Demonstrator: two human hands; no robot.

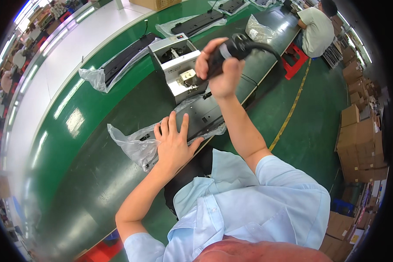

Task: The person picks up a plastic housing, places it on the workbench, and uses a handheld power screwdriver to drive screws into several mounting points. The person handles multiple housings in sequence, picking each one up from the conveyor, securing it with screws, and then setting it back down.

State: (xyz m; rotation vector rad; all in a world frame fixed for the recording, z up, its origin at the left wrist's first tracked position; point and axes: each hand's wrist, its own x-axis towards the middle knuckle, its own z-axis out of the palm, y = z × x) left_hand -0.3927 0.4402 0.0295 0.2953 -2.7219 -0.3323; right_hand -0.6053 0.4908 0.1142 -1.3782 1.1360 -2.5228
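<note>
My right hand (228, 83) is wrapped round a black corded electric screwdriver (225, 54), raised beside the screw feeder. The driver's tip points down toward the feeder; its very end is hard to make out. My left hand (174, 146) lies with fingers spread on a long black panel (201, 118). Under that panel a crumpled clear plastic bag (133, 142) spreads out on the bench near its front edge. Just beyond the panel stands the grey-white screw feeder (179, 65), a box with an open top and a small metal outlet block.
More black panels on plastic, one at the left (122, 61) and one farther back (198, 22), lie along the green conveyor belt (67, 118). A clear bag of parts (260, 30) rests up the bench. A person (318, 28) sits by a red stool (294, 61). Cardboard boxes (360, 144) are stacked at right.
</note>
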